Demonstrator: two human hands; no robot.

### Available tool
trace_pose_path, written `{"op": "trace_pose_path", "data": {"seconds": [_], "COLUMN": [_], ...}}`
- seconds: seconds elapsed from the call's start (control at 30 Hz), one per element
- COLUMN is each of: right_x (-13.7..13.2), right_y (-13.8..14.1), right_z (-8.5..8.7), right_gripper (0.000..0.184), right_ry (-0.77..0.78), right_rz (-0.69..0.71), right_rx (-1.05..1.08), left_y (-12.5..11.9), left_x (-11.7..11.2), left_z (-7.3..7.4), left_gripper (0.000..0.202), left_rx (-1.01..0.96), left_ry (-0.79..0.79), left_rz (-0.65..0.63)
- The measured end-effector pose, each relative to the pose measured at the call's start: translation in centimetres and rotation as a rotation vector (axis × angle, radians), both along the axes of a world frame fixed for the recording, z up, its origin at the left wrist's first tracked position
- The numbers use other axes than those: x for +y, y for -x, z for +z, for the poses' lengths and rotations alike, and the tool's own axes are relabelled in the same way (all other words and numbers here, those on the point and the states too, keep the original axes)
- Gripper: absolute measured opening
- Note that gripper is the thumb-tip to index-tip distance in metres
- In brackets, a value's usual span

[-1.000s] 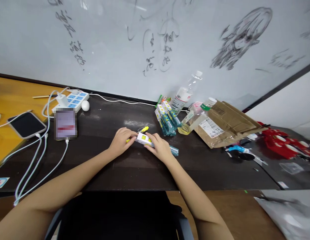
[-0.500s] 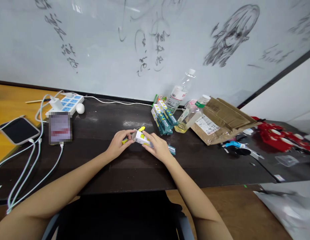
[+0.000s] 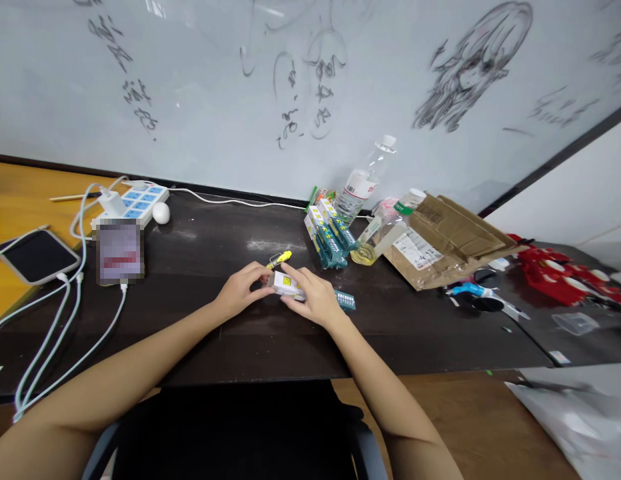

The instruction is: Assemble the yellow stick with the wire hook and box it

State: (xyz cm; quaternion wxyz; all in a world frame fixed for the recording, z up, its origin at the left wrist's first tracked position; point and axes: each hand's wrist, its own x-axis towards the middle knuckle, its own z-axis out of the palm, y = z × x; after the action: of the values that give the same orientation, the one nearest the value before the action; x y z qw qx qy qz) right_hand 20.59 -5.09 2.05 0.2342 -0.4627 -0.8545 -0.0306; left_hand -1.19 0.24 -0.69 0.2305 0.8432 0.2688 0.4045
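Between both hands lies a small white and teal carton (image 3: 286, 285) with a yellow label, held low over the dark desk. My right hand (image 3: 315, 295) wraps its right part, thumb below and fingers above. My left hand (image 3: 243, 291) pinches the carton's left end with its thumb and fingers. The carton's teal end (image 3: 346, 301) sticks out past my right hand. Just beyond the hands, a yellow pen-like tool (image 3: 280, 259) with a wire clip lies on the desk, its near end close to my left fingertips.
Similar cartons (image 3: 327, 233) stack near the whiteboard, beside a water bottle (image 3: 361, 183) and a bottle of yellowish liquid (image 3: 385, 230). Rightward are a cardboard parcel (image 3: 435, 243), blue-handled scissors (image 3: 467, 289) and red items (image 3: 550, 273). Leftward are a power strip (image 3: 143, 203), phones (image 3: 40, 257) and cables.
My left fingers have shifted at the carton's left end, where the pale end now looks squarer. More of the yellow tool shows beyond the hands. The camera view has moved slightly.
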Motion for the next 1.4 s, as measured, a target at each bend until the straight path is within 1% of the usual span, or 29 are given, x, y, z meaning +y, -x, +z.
{"op": "trace_pose_path", "data": {"seconds": [0.03,0.17,0.3,0.4,0.47,0.57,0.63,0.7,0.73,0.83,0.9,0.93,0.97,1.0,1.07,1.13,1.2,1.23,1.3,1.4], "right_x": [-0.1,-0.3,-0.1,-0.1,-0.2,-0.1,0.0,0.0,0.0,0.2,0.4,0.6,0.7,0.9,1.2,1.4,1.5,1.6,1.7,2.0], "right_y": [0.4,1.6,1.5,1.3,1.2,1.0,0.9,0.8,0.7,0.3,-0.1,-0.3,-0.5,-0.8,-1.2,-1.5,-1.8,-1.9,-2.5,-3.6], "right_z": [0.1,0.3,0.1,0.0,-0.1,-0.2,-0.2,-0.1,-0.1,-0.2,-0.3,-0.4,-0.5,-0.5,-0.7,-0.8,-0.8,-0.8,-0.9,-0.9], "right_gripper": [0.061,0.051,0.048,0.045,0.046,0.047,0.045,0.041,0.039,0.034,0.032,0.031,0.032,0.032,0.033,0.033,0.032,0.032,0.032,0.032], "right_ry": [0.009,0.050,0.115,0.167,0.170,0.179,0.192,0.197,0.194,0.181,0.173,0.173,0.174,0.177,0.188,0.194,0.194,0.191,0.178,0.131], "right_rz": [0.004,0.013,0.042,0.049,0.032,0.005,-0.009,-0.021,-0.025,-0.032,-0.052,-0.070,-0.088,-0.107,-0.130,-0.142,-0.155,-0.164,-0.194,-0.283], "right_rx": [0.005,0.047,0.141,0.163,0.162,0.133,0.119,0.102,0.091,0.064,0.058,0.057,0.056,0.056,0.052,0.046,0.041,0.042,0.057,0.107], "left_y": [-0.1,-0.3,-0.5,-0.7,-0.7,-0.6,-0.4,-0.3,-0.2,0.1,0.3,0.5,0.7,0.8,1.0,1.3,1.5,1.7,2.1,2.5], "left_x": [-0.1,-0.4,-0.2,-0.1,-0.1,-0.1,-0.2,-0.2,-0.1,0.2,0.6,0.9,1.1,1.4,1.8,2.2,2.4,2.6,2.8,3.0], "left_z": [-0.1,-0.1,-0.3,-0.5,-0.6,-0.6,-0.4,-0.1,0.0,-0.1,-0.5,-0.8,-1.1,-1.4,-1.6,-1.4,-0.8,-0.4,0.2,0.9], "left_gripper": [0.028,0.027,0.024,0.025,0.025,0.023,0.024,0.026,0.026,0.027,0.041,0.042,0.037,0.028,0.021,0.021,0.023,0.023,0.026,0.030], "left_rx": [0.007,-0.017,-0.056,-0.071,-0.053,0.021,0.090,0.149,0.173,0.254,0.346,0.390,0.428,0.462,0.487,0.474,0.415,0.367,0.261,0.207], "left_ry": [0.010,0.047,0.136,0.207,0.228,0.213,0.149,0.053,0.004,-0.105,-0.128,-0.132,-0.130,-0.125,-0.129,-0.123,-0.107,-0.098,-0.089,-0.106], "left_rz": [-0.008,-0.023,-0.074,-0.113,-0.119,-0.110,-0.087,-0.031,0.017,0.250,0.404,0.443,0.452,0.436,0.440,0.455,0.454,0.435,0.353,0.235]}}
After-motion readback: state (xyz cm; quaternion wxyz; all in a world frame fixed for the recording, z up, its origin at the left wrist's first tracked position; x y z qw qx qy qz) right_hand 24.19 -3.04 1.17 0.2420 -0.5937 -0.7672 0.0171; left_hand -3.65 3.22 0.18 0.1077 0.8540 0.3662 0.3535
